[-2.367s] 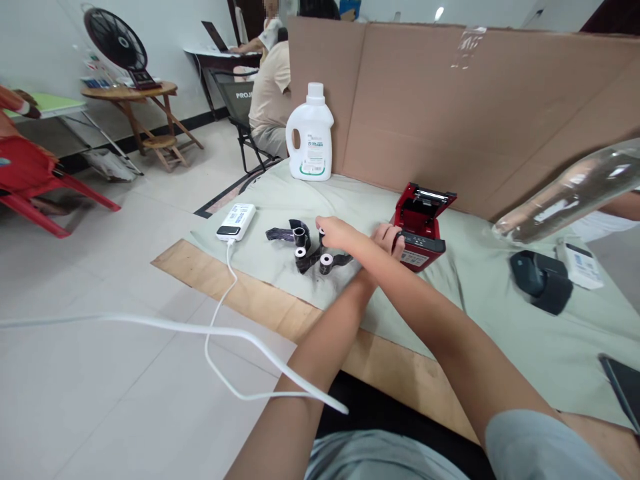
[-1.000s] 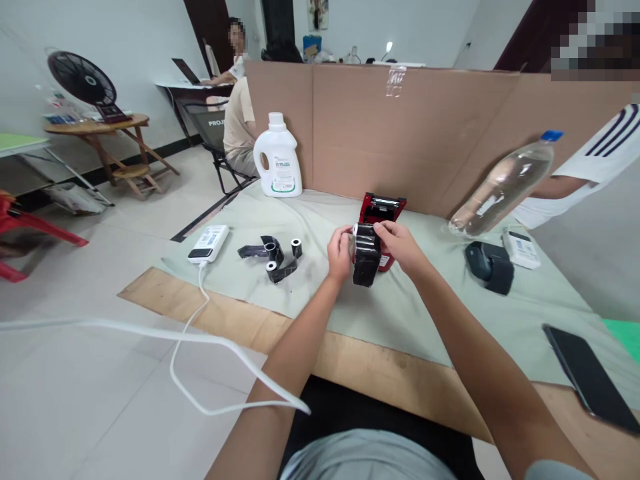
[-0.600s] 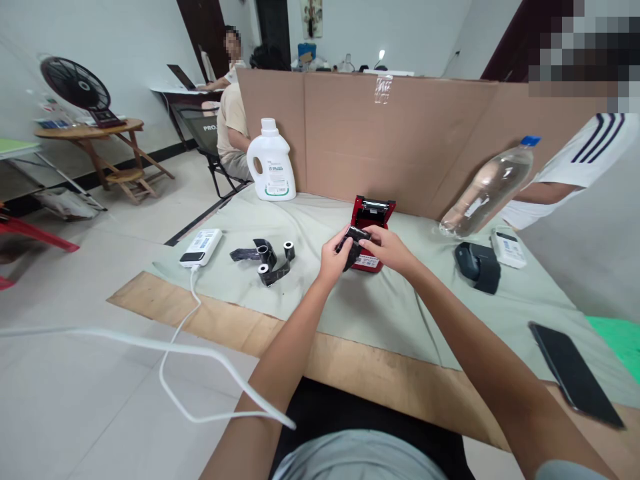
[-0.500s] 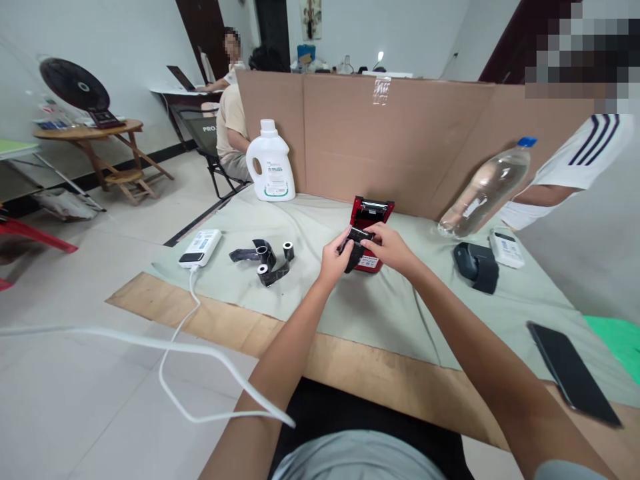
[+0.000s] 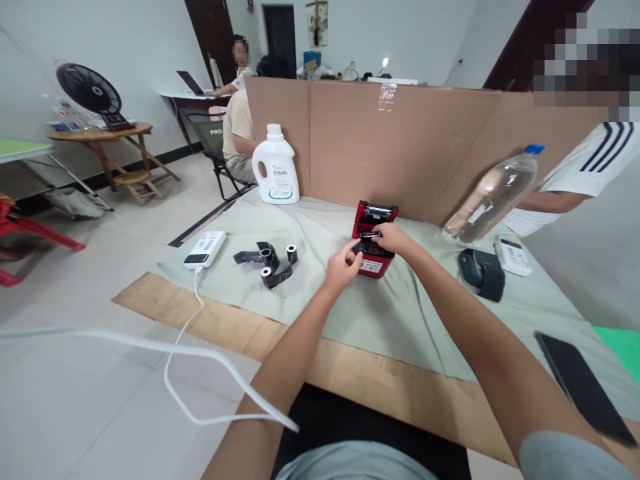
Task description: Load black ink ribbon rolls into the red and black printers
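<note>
A small red printer-like box with a white label on its front stands on the cloth, its lid tipped up at the back. My right hand reaches in from the right, fingers pinched on a dark, shiny roll at the box's opening; the fingers hide part of it. At the box's front left corner is my left hand, index finger stretched towards the opening, thumb apart, nothing seen gripped. Off to the left lie several black strip rolls with pale cores, partly unwound.
A white jug stands before a cardboard screen. Left is a white power bank with a cable. Rightward are a clear bottle, a black device, a white device and a phone. Other people sit nearby.
The dark roll, held in both hands in front of the box, has moved into its opening. My left hand has let go and shifted slightly lower. The view has tilted slightly.
</note>
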